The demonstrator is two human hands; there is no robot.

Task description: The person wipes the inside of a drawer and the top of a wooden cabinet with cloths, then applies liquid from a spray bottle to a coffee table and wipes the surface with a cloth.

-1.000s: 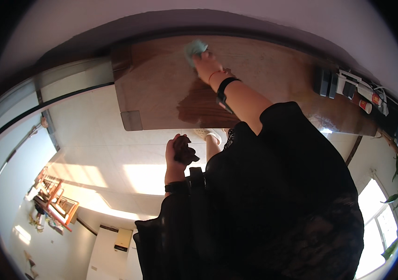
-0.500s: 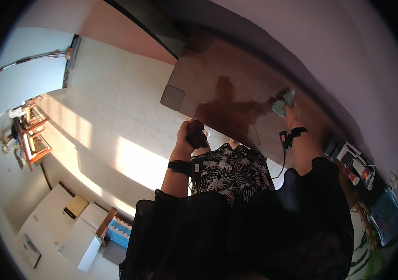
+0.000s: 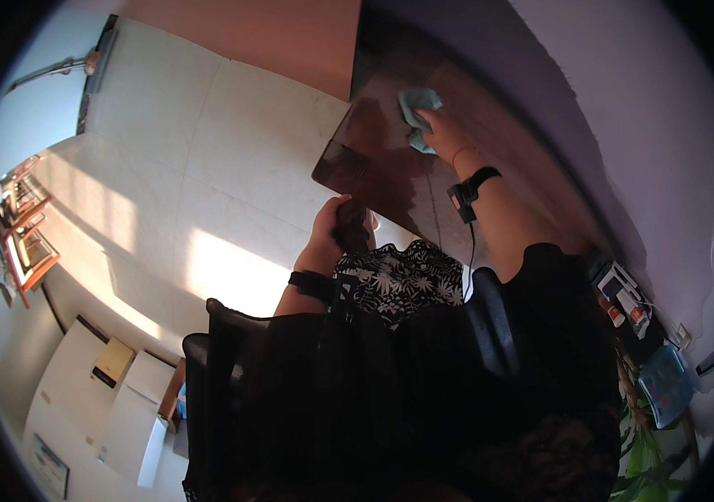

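My right hand (image 3: 443, 134) presses a pale green cloth (image 3: 416, 113) flat on the dark brown tabletop (image 3: 374, 155), near the table's far corner. A black band with a small device sits on that wrist (image 3: 470, 188). My left hand (image 3: 333, 230) is closed around a small dark object (image 3: 351, 230) held just off the table's near edge; what the object is cannot be told. A black watch is on the left wrist (image 3: 313, 284). My black sleeves and a black-and-white leaf-print garment (image 3: 395, 280) fill the lower middle.
Pale tiled floor (image 3: 206, 192) with sunlit patches spreads to the left. A wooden rack (image 3: 26, 243) stands at far left, white cabinets (image 3: 97, 402) at lower left. Small boxes and bottles (image 3: 625, 301) and a blue item (image 3: 667, 385) lie along the table's right end by the wall.
The view has swung round. My right hand with the cloth has slid across the tabletop toward its far corner. My left hand still grips the dark object beside the table.
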